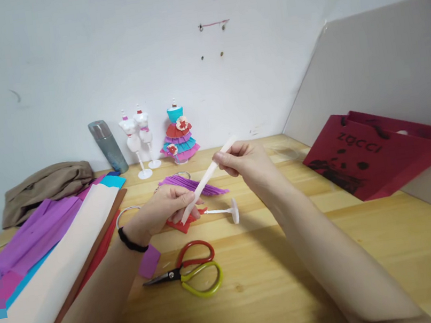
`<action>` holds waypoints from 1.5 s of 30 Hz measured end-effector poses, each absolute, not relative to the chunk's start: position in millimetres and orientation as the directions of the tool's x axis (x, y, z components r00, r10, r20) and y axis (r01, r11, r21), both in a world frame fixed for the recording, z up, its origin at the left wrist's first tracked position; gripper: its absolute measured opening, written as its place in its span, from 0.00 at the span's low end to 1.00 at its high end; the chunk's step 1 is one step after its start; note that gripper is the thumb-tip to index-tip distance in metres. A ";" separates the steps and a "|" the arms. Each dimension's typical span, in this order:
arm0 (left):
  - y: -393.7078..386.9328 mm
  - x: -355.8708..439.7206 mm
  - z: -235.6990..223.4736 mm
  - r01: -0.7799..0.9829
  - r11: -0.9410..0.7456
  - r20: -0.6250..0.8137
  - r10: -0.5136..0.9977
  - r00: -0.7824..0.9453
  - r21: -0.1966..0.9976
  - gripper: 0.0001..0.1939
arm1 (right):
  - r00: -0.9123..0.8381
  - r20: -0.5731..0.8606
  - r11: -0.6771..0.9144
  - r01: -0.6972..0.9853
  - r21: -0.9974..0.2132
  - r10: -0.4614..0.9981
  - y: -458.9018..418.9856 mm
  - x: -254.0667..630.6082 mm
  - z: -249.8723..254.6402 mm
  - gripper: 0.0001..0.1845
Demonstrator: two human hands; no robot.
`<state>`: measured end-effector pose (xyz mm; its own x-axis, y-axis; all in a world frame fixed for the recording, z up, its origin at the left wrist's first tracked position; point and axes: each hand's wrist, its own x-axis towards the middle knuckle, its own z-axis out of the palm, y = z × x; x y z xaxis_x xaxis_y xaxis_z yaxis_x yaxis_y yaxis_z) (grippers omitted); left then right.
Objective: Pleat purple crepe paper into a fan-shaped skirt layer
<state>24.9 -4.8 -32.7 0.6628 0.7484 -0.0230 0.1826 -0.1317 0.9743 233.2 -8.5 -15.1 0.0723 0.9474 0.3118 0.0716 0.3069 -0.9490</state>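
In the head view, see a thin pale strip (210, 177) up in the air, between the left grip (167, 204) and the right grip (245, 159). Held near its low end by the left grip, closed small; held near its high end by the right grip, pinched just as small. Looks very light, soft and bendy, likely thin paper, maybe folded; hard to tell how many layers. Seems easy to crease or rip, and not very slippery. Best held with a gentle pinch near both ends, pulled only a little, with no hard squeeze in the middle. Just under the left grip, find a red piece (180, 226) and, to the right of that, a white stand (235, 211) lying on its side. Just past the left grip, partly behind the strip, find a long purple piece (183, 182) full of folds. Closer in than the left grip, find scissors (175, 274) on the tabletop (259, 290).
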 end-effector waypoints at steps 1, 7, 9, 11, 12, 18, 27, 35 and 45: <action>-3.7 24.3 -33.8 0.195 -0.114 -0.050 0.733 0.679 0.974 0.22 | 0.070 0.311 0.306 0.070 -0.949 0.948 -8.2 233.7 -15.2 0.16; 1.6 21.8 -39.6 0.243 -0.054 -0.123 0.744 0.657 0.969 0.16 | 0.072 0.292 0.288 0.060 -0.956 0.954 -3.4 237.0 -16.8 0.15; 1.6 21.7 -38.3 0.268 -0.064 -0.127 0.762 0.635 0.961 0.16 | 0.076 0.288 0.284 0.057 -0.957 0.955 -2.6 237.4 -17.3 0.14; 0.6 21.9 -36.1 0.274 -0.082 -0.117 0.763 0.636 0.958 0.17 | 0.072 0.282 0.278 0.055 -0.959 0.957 -3.1 236.5 -17.3 0.14; -0.2 22.2 -35.0 0.265 -0.091 -0.106 0.758 0.644 0.960 0.19 | 0.068 0.277 0.274 0.052 -0.960 0.958 -3.9 235.6 -17.1 0.14; -3.0 25.5 -35.5 0.198 -0.092 -0.062 0.755 0.653 0.976 0.22 | 0.013 0.254 0.254 0.027 -0.967 0.967 -8.4 229.4 -14.7 0.13; -2.4 27.0 -37.3 0.099 0.023 -0.084 0.742 0.665 0.995 0.25 | -0.022 0.273 0.274 0.016 -0.962 0.962 -5.2 233.4 -18.7 0.13; -3.0 28.3 -39.9 0.110 0.038 -0.104 0.720 0.686 0.993 0.20 | -0.065 0.263 0.265 0.017 -0.964 0.963 -3.3 233.0 -20.3 0.11; -3.0 25.0 -34.0 0.271 -0.073 -0.078 0.857 0.509 0.960 0.14 | -0.043 0.271 0.272 0.004 -0.962 0.962 0.2 234.0 -23.3 0.12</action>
<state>25.0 -3.0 -34.0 0.5090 0.8572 -0.0783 0.2711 -0.0733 0.9598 234.0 0.2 -23.3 -0.0435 0.9616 0.2711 0.0038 0.2715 -0.9624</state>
